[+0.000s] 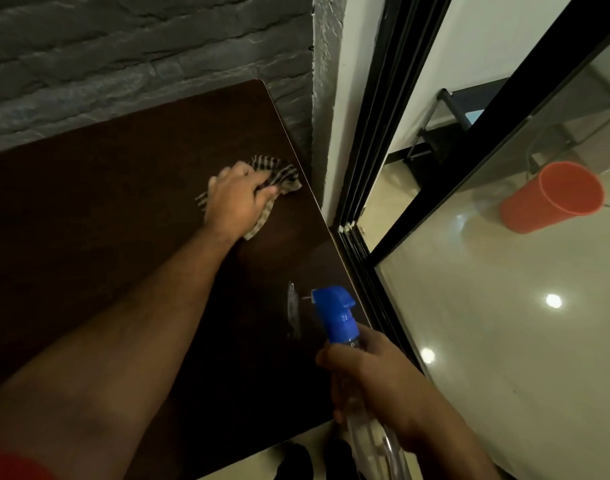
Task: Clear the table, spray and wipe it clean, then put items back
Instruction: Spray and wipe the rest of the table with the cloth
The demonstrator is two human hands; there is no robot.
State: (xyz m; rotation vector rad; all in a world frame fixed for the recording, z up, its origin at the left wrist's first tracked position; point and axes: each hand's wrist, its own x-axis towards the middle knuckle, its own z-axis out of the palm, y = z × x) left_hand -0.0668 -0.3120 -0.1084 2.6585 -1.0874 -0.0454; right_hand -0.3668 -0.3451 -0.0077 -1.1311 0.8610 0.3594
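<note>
Two bare hands are at work over our dark brown wooden worktop, which stands against a grey rough-textured brick wall. Our left hand reaches out toward the far right part of the worktop and has its grip clamped on a crumpled striped cloth of beige and dark bands; the fingers are curled into the bunched fabric and press it down on the wood, close to the right edge. Ends of the cloth stick out beyond the fingers, to the left of the hand and below the wrist.

Our right hand is nearer to us, above the near right corner of the worktop. Its grip is clamped round the neck and upper body of a clear plastic spray bottle with a blue trigger head. The bottle is tilted, the nozzle pointing left over the wood, and its clear body runs down past the palm toward the lower edge of the view. Just left of the nozzle a pale wet streak lies on the dark surface.

To the right of the worktop a black-framed sliding glass door runs away from us. Beyond it an orange plastic cup appears above the glossy pale floor; we cannot tell what it rests on. At the bottom edge, dark footwear shows below the worktop's near edge.
</note>
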